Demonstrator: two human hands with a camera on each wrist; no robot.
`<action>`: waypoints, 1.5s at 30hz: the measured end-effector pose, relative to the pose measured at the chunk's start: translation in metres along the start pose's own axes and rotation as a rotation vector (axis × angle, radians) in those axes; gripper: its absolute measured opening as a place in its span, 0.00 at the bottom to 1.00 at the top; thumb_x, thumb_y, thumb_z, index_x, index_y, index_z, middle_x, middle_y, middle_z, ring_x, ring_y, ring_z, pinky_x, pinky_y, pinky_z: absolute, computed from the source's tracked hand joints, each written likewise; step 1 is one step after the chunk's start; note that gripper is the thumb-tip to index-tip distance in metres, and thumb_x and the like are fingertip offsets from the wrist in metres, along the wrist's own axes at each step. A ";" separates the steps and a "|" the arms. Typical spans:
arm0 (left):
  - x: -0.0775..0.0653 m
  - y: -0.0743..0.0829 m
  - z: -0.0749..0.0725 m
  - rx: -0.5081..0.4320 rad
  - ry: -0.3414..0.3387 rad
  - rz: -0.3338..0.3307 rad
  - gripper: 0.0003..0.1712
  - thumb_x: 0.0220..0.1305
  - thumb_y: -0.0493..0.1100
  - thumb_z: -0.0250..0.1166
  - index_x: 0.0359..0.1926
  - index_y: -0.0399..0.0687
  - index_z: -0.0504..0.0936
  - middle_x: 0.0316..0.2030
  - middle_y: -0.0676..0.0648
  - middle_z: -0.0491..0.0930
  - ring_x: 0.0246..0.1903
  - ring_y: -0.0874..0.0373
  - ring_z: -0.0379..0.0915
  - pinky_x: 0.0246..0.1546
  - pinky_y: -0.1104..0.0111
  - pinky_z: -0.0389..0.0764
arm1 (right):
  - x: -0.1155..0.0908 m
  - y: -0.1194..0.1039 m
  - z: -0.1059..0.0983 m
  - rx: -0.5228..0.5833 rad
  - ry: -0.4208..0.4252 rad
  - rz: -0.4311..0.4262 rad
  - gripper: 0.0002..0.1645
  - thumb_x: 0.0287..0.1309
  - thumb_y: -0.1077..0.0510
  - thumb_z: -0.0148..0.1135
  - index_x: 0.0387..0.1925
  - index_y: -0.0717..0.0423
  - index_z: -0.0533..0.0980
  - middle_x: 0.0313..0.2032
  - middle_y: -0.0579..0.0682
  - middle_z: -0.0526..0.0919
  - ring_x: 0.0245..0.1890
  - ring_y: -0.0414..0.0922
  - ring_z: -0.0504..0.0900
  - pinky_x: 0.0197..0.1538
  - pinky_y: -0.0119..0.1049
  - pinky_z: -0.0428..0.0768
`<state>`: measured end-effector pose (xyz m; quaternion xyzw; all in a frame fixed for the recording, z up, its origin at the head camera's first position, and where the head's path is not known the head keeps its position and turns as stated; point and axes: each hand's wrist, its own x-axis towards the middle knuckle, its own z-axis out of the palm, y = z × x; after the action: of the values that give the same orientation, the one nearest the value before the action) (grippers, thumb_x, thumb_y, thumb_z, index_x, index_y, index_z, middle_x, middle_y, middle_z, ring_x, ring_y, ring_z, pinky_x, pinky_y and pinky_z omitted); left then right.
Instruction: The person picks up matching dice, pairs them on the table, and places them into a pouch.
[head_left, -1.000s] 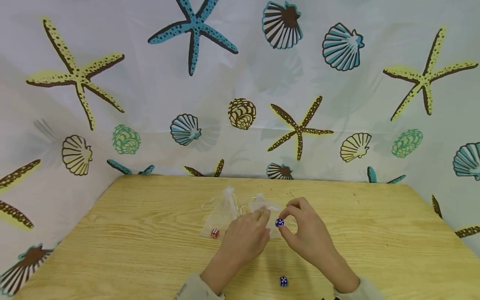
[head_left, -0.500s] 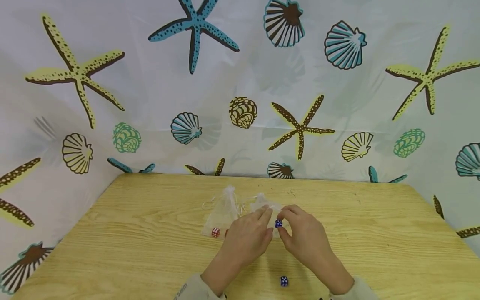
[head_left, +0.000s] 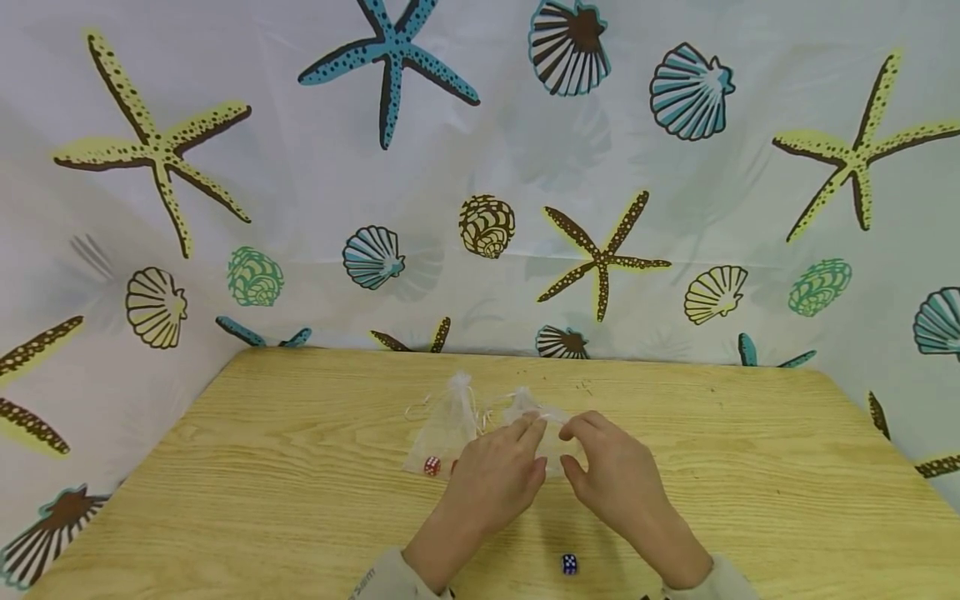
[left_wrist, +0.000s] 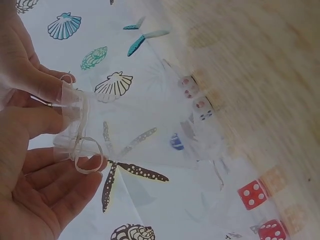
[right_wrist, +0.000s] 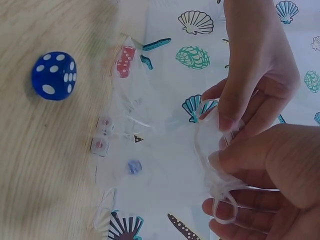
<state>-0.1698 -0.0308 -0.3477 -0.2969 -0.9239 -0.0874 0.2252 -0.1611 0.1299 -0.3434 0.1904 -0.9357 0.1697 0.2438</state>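
A sheer white drawstring bag (left_wrist: 140, 125) stands between the hands, its mouth toward them. My left hand (head_left: 495, 475) holds the bag's rim by thumb and fingers. At the other side of the mouth is my right hand (head_left: 622, 475), thumb and forefinger apart with no die between them; its fingertips overlap the rim in the right wrist view. Through the mesh a blue die (right_wrist: 134, 166) shows inside, along with pale dice (right_wrist: 102, 137) near the bottom. Another blue die (head_left: 570, 564) lies on the table nearer the person.
A second sheer bag (head_left: 446, 417) lies to the left, with red dice (left_wrist: 252, 195) in it. The wooden table (head_left: 300, 483) meets a white cloth (head_left: 465, 300) printed with shells and starfish at the back and sides.
My right hand moved slightly left to the bag's mouth and let go of the blue die, which now shows inside the bag. My left hand stays in place.
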 end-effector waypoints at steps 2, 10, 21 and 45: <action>0.000 -0.001 0.000 0.002 -0.001 0.000 0.24 0.60 0.45 0.66 0.55 0.40 0.78 0.53 0.44 0.80 0.40 0.54 0.83 0.30 0.68 0.83 | 0.001 0.000 -0.001 0.000 -0.002 0.007 0.13 0.42 0.64 0.74 0.33 0.54 0.79 0.38 0.48 0.83 0.22 0.39 0.77 0.22 0.27 0.73; 0.000 -0.005 0.002 -0.021 -0.007 -0.009 0.24 0.58 0.44 0.68 0.54 0.39 0.78 0.52 0.43 0.81 0.43 0.52 0.82 0.33 0.67 0.83 | 0.001 -0.001 -0.003 0.013 -0.031 0.035 0.12 0.43 0.64 0.73 0.32 0.53 0.79 0.38 0.47 0.82 0.21 0.38 0.74 0.21 0.28 0.71; 0.000 -0.006 0.005 -0.005 -0.006 -0.013 0.26 0.59 0.46 0.67 0.56 0.40 0.77 0.53 0.43 0.80 0.44 0.53 0.82 0.35 0.66 0.83 | -0.008 -0.005 -0.020 0.008 -0.014 0.006 0.13 0.43 0.63 0.74 0.32 0.51 0.79 0.37 0.45 0.81 0.29 0.41 0.80 0.24 0.28 0.74; 0.000 -0.006 0.003 -0.001 -0.042 -0.029 0.25 0.61 0.47 0.65 0.57 0.40 0.77 0.55 0.44 0.79 0.46 0.53 0.81 0.36 0.66 0.83 | -0.040 0.006 0.007 0.301 -0.616 -0.014 0.09 0.46 0.60 0.69 0.33 0.53 0.80 0.32 0.40 0.78 0.28 0.34 0.73 0.32 0.30 0.75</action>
<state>-0.1740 -0.0350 -0.3506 -0.2853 -0.9326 -0.0849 0.2043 -0.1346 0.1430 -0.3713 0.2731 -0.9285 0.2387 -0.0799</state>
